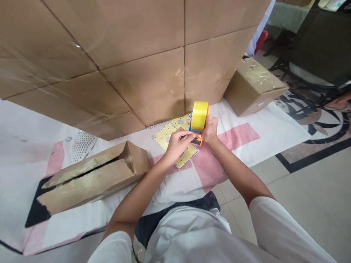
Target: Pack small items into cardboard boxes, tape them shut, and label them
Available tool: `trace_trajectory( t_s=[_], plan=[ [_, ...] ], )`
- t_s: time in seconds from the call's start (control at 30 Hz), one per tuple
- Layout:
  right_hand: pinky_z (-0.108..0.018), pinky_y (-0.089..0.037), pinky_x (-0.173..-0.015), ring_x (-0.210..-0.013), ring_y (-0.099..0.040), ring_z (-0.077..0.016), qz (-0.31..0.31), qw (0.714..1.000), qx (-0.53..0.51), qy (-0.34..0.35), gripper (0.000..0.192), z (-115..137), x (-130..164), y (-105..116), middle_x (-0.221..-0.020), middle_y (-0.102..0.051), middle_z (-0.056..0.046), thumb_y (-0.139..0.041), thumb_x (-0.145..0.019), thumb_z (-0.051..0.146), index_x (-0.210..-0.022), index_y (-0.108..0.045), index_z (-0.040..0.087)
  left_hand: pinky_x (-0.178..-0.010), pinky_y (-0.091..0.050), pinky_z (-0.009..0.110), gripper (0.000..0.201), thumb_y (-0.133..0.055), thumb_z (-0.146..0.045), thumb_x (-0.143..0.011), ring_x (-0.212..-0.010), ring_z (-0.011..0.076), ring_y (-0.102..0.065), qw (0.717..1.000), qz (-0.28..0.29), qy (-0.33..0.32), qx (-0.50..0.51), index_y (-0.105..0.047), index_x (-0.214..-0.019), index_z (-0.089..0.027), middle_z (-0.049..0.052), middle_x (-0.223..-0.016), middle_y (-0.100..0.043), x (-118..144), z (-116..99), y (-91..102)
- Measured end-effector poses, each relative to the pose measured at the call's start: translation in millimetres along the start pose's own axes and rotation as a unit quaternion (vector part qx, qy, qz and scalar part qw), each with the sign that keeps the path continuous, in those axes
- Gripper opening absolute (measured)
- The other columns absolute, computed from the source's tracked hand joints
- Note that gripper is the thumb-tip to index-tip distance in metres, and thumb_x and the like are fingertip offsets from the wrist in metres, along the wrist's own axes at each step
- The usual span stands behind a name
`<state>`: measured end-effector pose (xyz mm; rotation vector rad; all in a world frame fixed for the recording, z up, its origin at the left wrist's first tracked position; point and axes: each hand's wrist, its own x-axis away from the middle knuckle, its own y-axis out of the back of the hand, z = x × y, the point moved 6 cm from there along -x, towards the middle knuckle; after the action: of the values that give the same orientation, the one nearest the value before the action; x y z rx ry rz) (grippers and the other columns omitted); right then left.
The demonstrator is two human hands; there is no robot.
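Both hands [192, 137] grip tape dispenser [199, 120]; slit carton [93, 175] lies alongside.

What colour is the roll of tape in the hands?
Yellow tape roll, on an orange dispenser; the head view shows it best.

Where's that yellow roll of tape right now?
The tape sits mid-frame in an orange dispenser gripped by the right hand, with the left hand at its front, just before the stacked boxes and above the floor cloth.
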<state>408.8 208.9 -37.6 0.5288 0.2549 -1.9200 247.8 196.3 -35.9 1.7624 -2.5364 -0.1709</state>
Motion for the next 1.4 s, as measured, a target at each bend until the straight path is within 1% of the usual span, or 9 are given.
trace_trajectory(
  t_s=[0.17,0.27,0.37,0.67,0.77,0.93,1.1,1.23,1.4],
  plan=[
    [-0.045,-0.046,-0.089,-0.066,-0.051,-0.0201,-0.005,0.998,0.04,0.045,0.073,-3.3,0.8,12.2,-0.055,-0.047,-0.002,-0.033,-0.089,0.086,-0.052,-0.043,0.024,-0.073,-0.046,0.025,0.021,-0.074,-0.039,-0.084,-0.081,0.015,-0.061,1.0,0.004,-0.019,0.006,-0.075,-0.078,-0.018,0.002,-0.082,-0.067,-1.7,-22.8,-2.3],
    [-0.041,-0.046,-0.08,-0.066,-0.048,-0.0196,-0.037,0.998,0.047,0.019,0.071,-5.7,1.5,15.9,-0.056,-0.046,-0.002,-0.028,-0.093,0.083,-0.053,-0.038,0.024,-0.07,-0.051,0.026,0.025,-0.076,-0.041,-0.081,-0.08,0.0173,-0.068,0.995,0.063,0.061,0.051,-0.073,-0.09,-0.017,0.004,-0.084,-0.073,0.3,-16.7,-8.7],
    [-0.038,-0.044,-0.071,-0.063,-0.044,-0.0182,-0.065,0.996,0.057,0.003,0.067,-7.5,1.8,17.5,-0.057,-0.043,-0.002,-0.028,-0.096,0.077,-0.055,-0.036,0.024,-0.061,-0.051,0.025,0.031,-0.076,-0.04,-0.079,-0.062,0.0147,-0.067,0.983,0.104,0.128,0.074,-0.068,-0.098,-0.016,0.002,-0.075,-0.073,2.8,-2.3,-16.5],
    [-0.031,-0.041,-0.054,-0.061,-0.046,-0.0171,-0.082,0.994,0.008,-0.066,0.063,-18.6,3.7,20.0,-0.062,-0.05,-0.003,-0.032,-0.097,0.071,-0.059,-0.045,0.023,-0.056,-0.051,0.024,0.032,-0.069,-0.039,-0.083,-0.051,0.0108,-0.062,0.988,0.095,0.096,0.081,-0.064,-0.103,-0.015,0.003,-0.08,-0.074,5.2,9.9,-28.1],
    [-0.03,-0.042,-0.053,-0.06,-0.047,-0.0165,-0.075,0.994,-0.008,-0.076,0.061,-17.1,4.1,19.3,-0.061,-0.051,-0.003,-0.042,-0.091,0.074,-0.059,-0.049,0.023,-0.056,-0.051,0.024,0.029,-0.067,-0.038,-0.086,-0.051,0.0103,-0.062,0.99,0.096,0.08,0.071,-0.065,-0.104,-0.016,0.004,-0.081,-0.073,7.4,8.7,-30.6],
    [-0.03,-0.049,-0.056,-0.062,-0.058,-0.0177,-0.036,0.993,-0.029,-0.11,0.04,-6.1,4.0,11.3,-0.07,-0.066,-0.004,-0.071,-0.078,0.059,-0.074,-0.064,0.02,-0.055,-0.051,0.023,0.023,-0.069,-0.034,-0.085,-0.054,0.0106,-0.061,0.988,0.099,0.082,0.084,-0.066,-0.099,-0.016,0.002,-0.078,-0.07,7.6,5.5,-32.3],
    [-0.035,-0.058,-0.073,-0.079,-0.072,-0.0238,0.027,0.99,-0.058,-0.125,0.036,5.5,3.3,0.8,-0.089,-0.077,-0.009,-0.067,-0.085,0.054,-0.091,-0.071,0.019,-0.053,-0.05,0.023,0.021,-0.068,-0.027,-0.083,-0.05,0.0097,-0.058,0.99,0.083,0.086,0.078,-0.066,-0.1,-0.015,0.001,-0.073,-0.069,5.1,4.9,-26.7],
    [-0.038,-0.058,-0.092,-0.099,-0.074,-0.0256,0.078,0.985,-0.094,-0.119,0.036,8.3,4.7,-4.9,-0.106,-0.078,-0.009,-0.062,-0.091,0.054,-0.102,-0.073,0.021,-0.052,-0.047,0.022,0.019,-0.066,-0.026,-0.084,-0.048,0.0094,-0.056,0.99,0.084,0.087,0.067,-0.067,-0.1,-0.015,-0.002,-0.064,-0.063,4.8,6.2,-23.4],
    [-0.039,-0.059,-0.088,-0.094,-0.075,-0.0251,0.058,0.979,-0.131,-0.146,0.035,1.9,4.8,-2.7,-0.101,-0.078,-0.008,-0.064,-0.09,0.055,-0.101,-0.069,0.022,-0.049,-0.044,0.022,0.023,-0.067,-0.028,-0.085,-0.045,0.0084,-0.054,0.991,0.086,0.087,0.057,-0.065,-0.103,-0.014,-0.001,-0.069,-0.066,5.1,6.1,-25.6]
  ],
)
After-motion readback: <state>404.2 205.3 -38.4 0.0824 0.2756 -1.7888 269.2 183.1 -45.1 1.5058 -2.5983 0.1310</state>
